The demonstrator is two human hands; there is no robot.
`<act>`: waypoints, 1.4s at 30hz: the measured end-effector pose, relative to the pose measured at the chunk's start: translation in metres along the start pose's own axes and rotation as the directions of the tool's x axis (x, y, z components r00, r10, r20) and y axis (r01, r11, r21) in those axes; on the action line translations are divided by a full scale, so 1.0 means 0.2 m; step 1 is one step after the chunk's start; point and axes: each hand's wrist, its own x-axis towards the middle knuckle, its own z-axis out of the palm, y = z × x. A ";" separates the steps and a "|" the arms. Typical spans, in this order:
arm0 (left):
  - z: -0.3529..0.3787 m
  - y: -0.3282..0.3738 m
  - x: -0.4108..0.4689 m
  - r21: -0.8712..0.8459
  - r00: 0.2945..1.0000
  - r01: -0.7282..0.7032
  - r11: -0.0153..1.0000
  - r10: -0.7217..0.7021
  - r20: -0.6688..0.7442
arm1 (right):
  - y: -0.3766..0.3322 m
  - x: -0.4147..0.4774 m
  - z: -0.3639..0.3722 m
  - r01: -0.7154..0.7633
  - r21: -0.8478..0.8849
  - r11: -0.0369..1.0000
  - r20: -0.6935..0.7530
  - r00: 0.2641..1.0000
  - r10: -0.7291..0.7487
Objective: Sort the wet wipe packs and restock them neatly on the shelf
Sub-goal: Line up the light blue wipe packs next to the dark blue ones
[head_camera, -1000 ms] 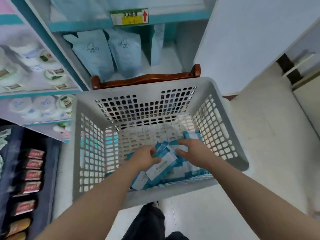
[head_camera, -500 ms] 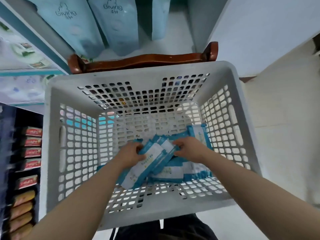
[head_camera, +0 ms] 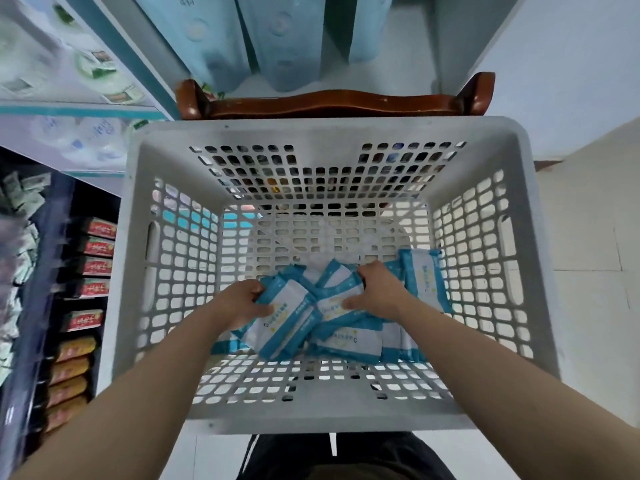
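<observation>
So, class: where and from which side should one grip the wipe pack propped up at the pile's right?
Probably pinch its raised top edge from above: the wet wipe pack stands tilted, thin and flat, with that end free, while its lower end meets the pile beside the right hand.

Head camera, steeply downward, seemingly close above basket (head_camera: 325,133).

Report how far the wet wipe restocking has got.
Done: nothing visibly shelved. The shelf ahead shows tall blue bags and no wipes. The wet wipe packs lie jumbled at the bottom of the white basket.
In hand: the left hand grips one pack by its end, and the right hand clutches packs mid-pile.
Left: ordering the packs and moving them all to the shelf.
</observation>
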 end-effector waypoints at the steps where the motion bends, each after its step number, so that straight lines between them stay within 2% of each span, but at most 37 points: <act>1: 0.00 0.00 0.00 -0.008 0.999 0.003 1.000 -0.003 0.034 | 0.00 -0.01 -0.02 -0.005 0.045 0.999 -0.018 1.000 0.006; 4: 0.03 0.01 0.00 -0.049 0.996 -0.010 0.999 0.014 0.090 | 0.01 -0.05 -0.10 -0.029 0.174 0.984 -0.080 0.996 0.044; 8: 0.08 0.05 -0.01 0.009 0.995 -0.066 0.998 0.065 0.078 | 0.03 -0.13 -0.16 -0.073 0.239 0.968 -0.139 0.984 0.109; 12: 0.11 0.08 0.00 0.107 0.990 -0.131 0.986 0.124 0.067 | 0.06 -0.21 -0.17 -0.093 0.281 0.955 -0.123 0.984 0.132; 16: 0.12 0.09 0.00 0.142 0.991 -0.116 0.983 0.106 0.077 | 0.06 -0.23 -0.15 -0.120 0.358 0.926 -0.145 0.972 0.182; 23: 0.06 0.06 -0.01 0.167 0.973 -0.154 0.974 0.120 0.199 | 0.03 -0.15 -0.10 -0.151 0.500 0.853 -0.173 0.948 0.269; 26: -0.03 0.02 -0.03 0.090 0.990 -0.100 0.991 0.090 0.109 | -0.04 -0.11 -0.06 -0.146 0.594 0.791 -0.122 0.956 0.268; 30: -0.16 -0.09 -0.05 -0.118 0.993 -0.044 0.992 0.031 -0.111 | -0.15 -0.03 0.02 -0.171 0.660 0.731 -0.042 0.964 0.263; 35: -0.17 -0.10 -0.08 -0.318 0.980 -0.036 0.947 -0.029 -0.198 | -0.25 0.04 0.14 -0.169 0.603 0.780 0.031 0.982 0.189; 39: -0.15 -0.10 -0.09 -0.478 0.980 -0.009 0.879 -0.088 -0.180 | -0.28 0.10 0.18 -0.153 0.392 0.907 0.036 0.988 0.151; 42: -0.15 -0.10 -0.11 -0.538 0.980 0.022 0.843 -0.123 -0.154 | -0.30 0.11 0.20 -0.139 0.255 0.957 0.080 0.989 0.123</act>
